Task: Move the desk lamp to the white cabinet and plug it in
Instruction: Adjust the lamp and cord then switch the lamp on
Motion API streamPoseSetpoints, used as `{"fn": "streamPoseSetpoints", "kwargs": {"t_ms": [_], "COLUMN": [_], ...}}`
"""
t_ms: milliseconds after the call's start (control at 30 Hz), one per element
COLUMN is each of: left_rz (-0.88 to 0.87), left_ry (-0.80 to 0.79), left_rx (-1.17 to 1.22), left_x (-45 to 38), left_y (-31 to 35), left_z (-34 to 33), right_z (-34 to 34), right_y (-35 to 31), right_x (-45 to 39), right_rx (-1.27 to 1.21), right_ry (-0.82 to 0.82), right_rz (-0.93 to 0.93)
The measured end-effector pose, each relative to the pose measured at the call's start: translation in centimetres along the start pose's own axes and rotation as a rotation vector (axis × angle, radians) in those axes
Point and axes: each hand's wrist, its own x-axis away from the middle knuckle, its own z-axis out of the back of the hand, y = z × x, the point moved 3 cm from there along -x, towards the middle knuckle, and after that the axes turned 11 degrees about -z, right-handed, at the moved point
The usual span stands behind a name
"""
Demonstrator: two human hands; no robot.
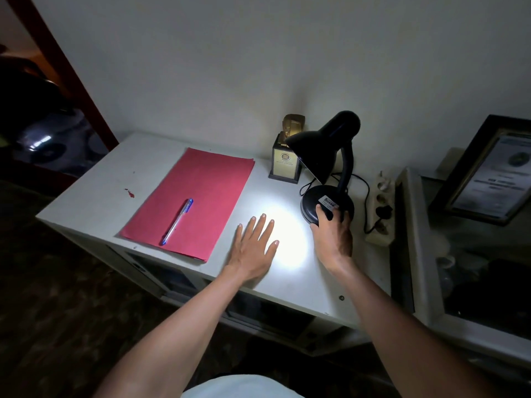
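Finding the lamp [327,168] lit and plugged in, we judge placement finishing: right hand [333,237] grips its base, left hand [253,248] flat on the cabinet [94,196]; release next.

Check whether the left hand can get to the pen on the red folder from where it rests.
Probably yes: the left hand lies flat beside the red folder, and nothing stands between it and the pen.
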Motion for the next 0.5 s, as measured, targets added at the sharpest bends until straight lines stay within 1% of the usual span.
{"fn": "streamPoseSetpoints", "kwargs": {"t_ms": [67, 500], "left_rz": [0.001, -0.003], "left_ry": [0.007, 0.027], "left_rx": [0.003, -0.011], "left_x": [-0.02, 0.03], "left_y": [-0.06, -0.09], "left_z": [-0.04, -0.17], "right_z": [-0.25, -0.02], "right_y": [0.11, 0.06], "right_x": [-0.26, -0.05], "right_rx": [-0.005, -0.013], "right_ry": [-0.03, -0.017], "right_rz": [-0.028, -0.019]}}
